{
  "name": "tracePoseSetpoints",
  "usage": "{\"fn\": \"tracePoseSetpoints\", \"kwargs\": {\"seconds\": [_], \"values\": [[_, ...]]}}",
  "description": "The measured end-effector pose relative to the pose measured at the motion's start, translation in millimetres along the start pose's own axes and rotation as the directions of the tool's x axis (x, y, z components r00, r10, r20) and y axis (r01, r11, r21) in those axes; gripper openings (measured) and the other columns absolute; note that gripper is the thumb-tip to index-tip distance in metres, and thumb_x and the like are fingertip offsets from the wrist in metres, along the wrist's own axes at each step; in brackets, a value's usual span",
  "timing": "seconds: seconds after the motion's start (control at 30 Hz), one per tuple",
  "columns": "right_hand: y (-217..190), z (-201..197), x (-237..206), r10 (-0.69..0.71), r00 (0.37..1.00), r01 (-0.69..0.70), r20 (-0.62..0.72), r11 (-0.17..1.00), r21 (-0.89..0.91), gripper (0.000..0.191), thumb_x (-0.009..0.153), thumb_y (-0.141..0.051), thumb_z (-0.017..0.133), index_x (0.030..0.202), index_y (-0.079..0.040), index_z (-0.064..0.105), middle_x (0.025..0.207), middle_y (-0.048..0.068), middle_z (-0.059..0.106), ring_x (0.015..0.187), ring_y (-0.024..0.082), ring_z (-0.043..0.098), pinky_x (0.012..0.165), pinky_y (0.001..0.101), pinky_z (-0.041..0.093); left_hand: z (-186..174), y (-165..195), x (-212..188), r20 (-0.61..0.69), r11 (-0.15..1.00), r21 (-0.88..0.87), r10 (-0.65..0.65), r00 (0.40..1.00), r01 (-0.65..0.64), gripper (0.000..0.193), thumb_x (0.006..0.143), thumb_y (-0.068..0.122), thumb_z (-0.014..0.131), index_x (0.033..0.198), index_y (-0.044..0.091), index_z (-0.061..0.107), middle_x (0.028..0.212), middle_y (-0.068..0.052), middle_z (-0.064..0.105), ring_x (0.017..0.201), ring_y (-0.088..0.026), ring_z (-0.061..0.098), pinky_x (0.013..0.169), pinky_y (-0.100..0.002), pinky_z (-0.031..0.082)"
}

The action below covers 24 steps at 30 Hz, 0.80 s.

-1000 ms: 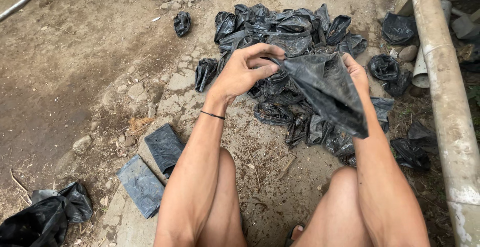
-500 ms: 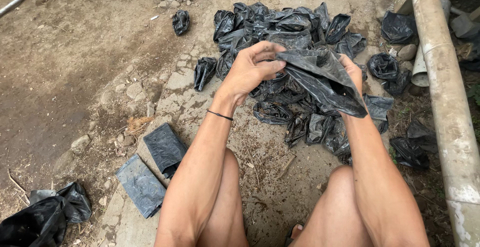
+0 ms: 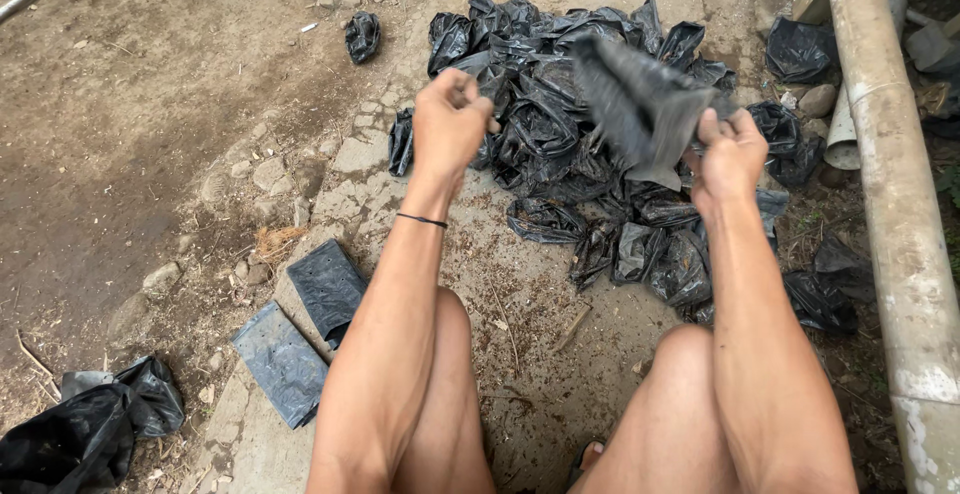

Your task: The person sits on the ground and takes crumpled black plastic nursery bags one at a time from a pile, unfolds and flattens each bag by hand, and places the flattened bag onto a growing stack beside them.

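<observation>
My right hand [image 3: 728, 157] pinches a dusty black plastic bag [image 3: 634, 104] and holds it up above the pile. My left hand [image 3: 450, 124] hangs apart from the bag, fingers curled in with nothing seen inside them. Below and behind both hands lies a heap of crumpled black plastic bags [image 3: 560, 144] on the cracked ground. My knees and forearms fill the lower part of the view.
Two flattened black bags [image 3: 305, 324] lie on the ground at my left. A large black bag [image 3: 85, 429] sits at the bottom left corner. A single crumpled bag [image 3: 362, 36] lies apart, far left. A thick pale pipe [image 3: 890, 184] runs along the right edge.
Both hands were on the black bag a second ago. My left hand has let go and moved left, and my right hand has lifted the bag higher.
</observation>
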State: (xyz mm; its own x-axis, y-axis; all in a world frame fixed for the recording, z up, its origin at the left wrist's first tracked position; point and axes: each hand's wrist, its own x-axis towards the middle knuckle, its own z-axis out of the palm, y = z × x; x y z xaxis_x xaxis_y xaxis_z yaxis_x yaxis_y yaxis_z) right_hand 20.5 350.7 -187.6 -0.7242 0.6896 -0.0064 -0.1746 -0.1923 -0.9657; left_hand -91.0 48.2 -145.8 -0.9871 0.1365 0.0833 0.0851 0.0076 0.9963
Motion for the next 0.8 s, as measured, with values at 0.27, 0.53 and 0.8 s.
{"fn": "tracePoseSetpoints", "kwargs": {"seconds": [0.27, 0.53, 0.8], "values": [[1, -17, -4, 0.043, 0.998, -0.043, 0.047, 0.999, 0.000, 0.010, 0.107, -0.008, 0.056, 0.113, -0.012, 0.063, 0.103, -0.002, 0.076, 0.091, 0.011, 0.071, 0.085, 0.0372, 0.059, 9, 6, -10, 0.188, 0.956, 0.223, -0.236, 0.953, 0.193, 0.033, 0.088, 0.033, 0.077, 0.099, 0.003, 0.071, 0.087, -0.005, 0.075, 0.073, -0.012, 0.070, 0.064, -0.031, 0.054], [16, -13, 6, -0.162, 0.952, 0.153, 0.261, 0.987, 0.054, 0.018, 0.103, 0.002, 0.064, 0.118, -0.007, 0.062, 0.105, 0.001, 0.072, 0.090, 0.009, 0.068, 0.080, 0.0275, 0.060, 38, -8, -1, 0.352, 0.937, -0.117, -0.271, 0.896, 0.329, 0.021, 0.085, 0.014, 0.079, 0.096, -0.002, 0.072, 0.078, -0.006, 0.068, 0.061, -0.011, 0.058, 0.051, -0.030, 0.050], [17, -29, 11, -0.227, 0.944, 0.230, 0.239, 0.973, 0.014, 0.017, 0.104, 0.006, 0.066, 0.117, -0.005, 0.064, 0.101, 0.002, 0.071, 0.082, 0.006, 0.063, 0.074, 0.0222, 0.052, 26, -10, 0, 0.132, 0.953, 0.301, -0.008, 0.991, -0.033, 0.020, 0.077, 0.009, 0.088, 0.085, 0.000, 0.072, 0.072, 0.000, 0.069, 0.064, -0.007, 0.060, 0.060, -0.025, 0.049]]}}
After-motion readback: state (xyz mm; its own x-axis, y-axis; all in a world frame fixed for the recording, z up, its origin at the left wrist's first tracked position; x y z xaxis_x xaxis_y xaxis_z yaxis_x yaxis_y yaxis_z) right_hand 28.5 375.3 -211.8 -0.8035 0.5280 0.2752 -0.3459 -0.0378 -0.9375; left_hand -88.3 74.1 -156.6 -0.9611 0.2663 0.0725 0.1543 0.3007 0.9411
